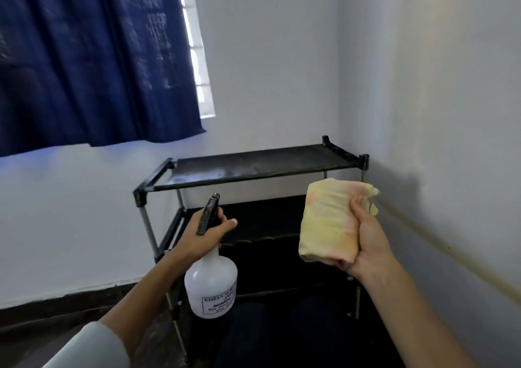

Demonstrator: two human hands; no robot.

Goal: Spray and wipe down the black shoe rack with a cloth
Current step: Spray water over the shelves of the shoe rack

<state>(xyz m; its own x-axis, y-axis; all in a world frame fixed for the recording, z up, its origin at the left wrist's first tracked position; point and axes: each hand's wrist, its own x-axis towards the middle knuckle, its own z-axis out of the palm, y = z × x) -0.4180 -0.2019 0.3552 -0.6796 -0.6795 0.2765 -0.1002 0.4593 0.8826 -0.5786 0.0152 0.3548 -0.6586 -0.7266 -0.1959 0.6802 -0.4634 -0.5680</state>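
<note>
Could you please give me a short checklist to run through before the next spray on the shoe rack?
1. Left hand grips the white plastic spray bottle at its black trigger head: ok.
2. Nozzle aimed at the black shoe rack: ok, it points up toward the top shelf.
3. Right hand holds the folded yellow cloth ready: ok.
4. Cloth held apart from the spray path: ok, it is off to the right of the bottle.
5. Liquid left in the bottle: cannot tell, the plastic is opaque.
6. Top shelf free of shoes: ok, though whitish marks show on it.
</note>
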